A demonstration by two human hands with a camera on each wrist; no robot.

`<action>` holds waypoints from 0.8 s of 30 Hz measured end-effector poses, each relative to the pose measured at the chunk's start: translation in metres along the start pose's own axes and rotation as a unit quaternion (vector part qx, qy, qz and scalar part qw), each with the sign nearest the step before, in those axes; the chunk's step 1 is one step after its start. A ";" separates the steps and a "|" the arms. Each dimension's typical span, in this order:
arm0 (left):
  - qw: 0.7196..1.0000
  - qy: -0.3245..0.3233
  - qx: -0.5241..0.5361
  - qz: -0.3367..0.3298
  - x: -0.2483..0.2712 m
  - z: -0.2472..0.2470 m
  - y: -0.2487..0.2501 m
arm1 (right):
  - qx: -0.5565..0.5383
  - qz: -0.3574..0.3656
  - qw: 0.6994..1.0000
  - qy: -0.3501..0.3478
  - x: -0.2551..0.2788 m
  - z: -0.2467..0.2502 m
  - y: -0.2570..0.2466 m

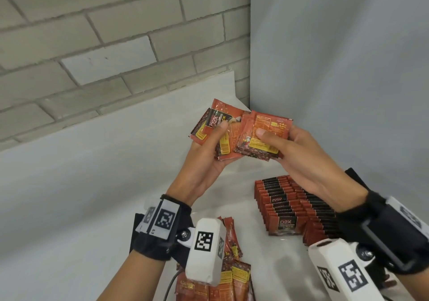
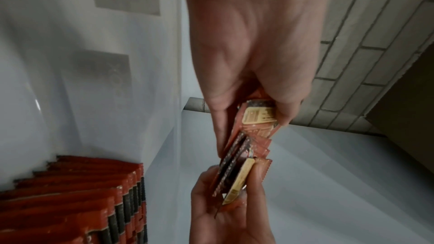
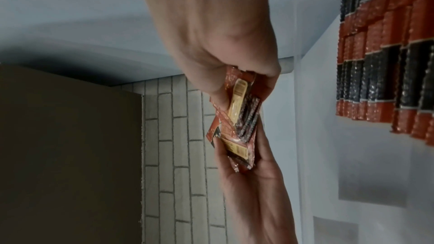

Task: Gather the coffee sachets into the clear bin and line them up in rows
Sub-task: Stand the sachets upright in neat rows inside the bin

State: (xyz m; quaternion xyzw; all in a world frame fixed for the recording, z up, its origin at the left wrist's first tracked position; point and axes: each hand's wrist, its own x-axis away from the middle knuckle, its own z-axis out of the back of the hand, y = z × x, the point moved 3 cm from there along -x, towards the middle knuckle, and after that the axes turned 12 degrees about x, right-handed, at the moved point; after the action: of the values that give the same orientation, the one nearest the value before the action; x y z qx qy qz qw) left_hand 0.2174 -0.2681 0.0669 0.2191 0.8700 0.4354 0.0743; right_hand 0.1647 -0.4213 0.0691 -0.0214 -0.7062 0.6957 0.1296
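Both hands are raised above the white table (image 1: 92,184), each holding a fan of red-orange coffee sachets. My left hand (image 1: 216,138) grips one bundle (image 1: 220,115), thumb on its front. My right hand (image 1: 267,140) pinches a second bundle (image 1: 269,122) that overlaps the first. In the left wrist view, my left hand (image 2: 253,129) clamps the sachets (image 2: 258,118) edge-on. The right wrist view has my right hand (image 3: 237,84) on the sachets (image 3: 241,118). Rows of upright sachets (image 1: 287,203) stand below my right forearm, behind the clear bin wall (image 2: 164,118).
Loose sachets (image 1: 232,275) lie at the bottom of the head view, partly hidden by the left wrist camera. A grey brick wall (image 1: 92,45) and a plain panel (image 1: 336,68) close off the back and right. The filled rows (image 3: 387,62) sit beside the bin's clear wall (image 3: 303,136).
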 end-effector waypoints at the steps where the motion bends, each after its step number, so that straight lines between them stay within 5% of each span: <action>1: 1.000 0.001 0.008 -0.006 -0.001 0.000 0.001 | -0.011 -0.009 1.000 -0.011 -0.001 0.000 0.001; 7: 0.998 -0.007 0.050 -0.040 0.000 -0.004 0.003 | -0.078 -0.077 0.987 -0.117 0.001 -0.011 0.005; 24: 0.997 -0.047 -0.040 0.039 0.004 -0.009 -0.003 | -0.024 0.078 0.996 0.029 0.001 0.005 -0.009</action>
State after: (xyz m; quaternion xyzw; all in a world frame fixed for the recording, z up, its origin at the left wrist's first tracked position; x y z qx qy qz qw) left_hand 0.2096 -0.2743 0.0700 0.2697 0.8381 0.4619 0.1069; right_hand 0.1639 -0.4260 0.0777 -0.0997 -0.7148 0.6857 0.0949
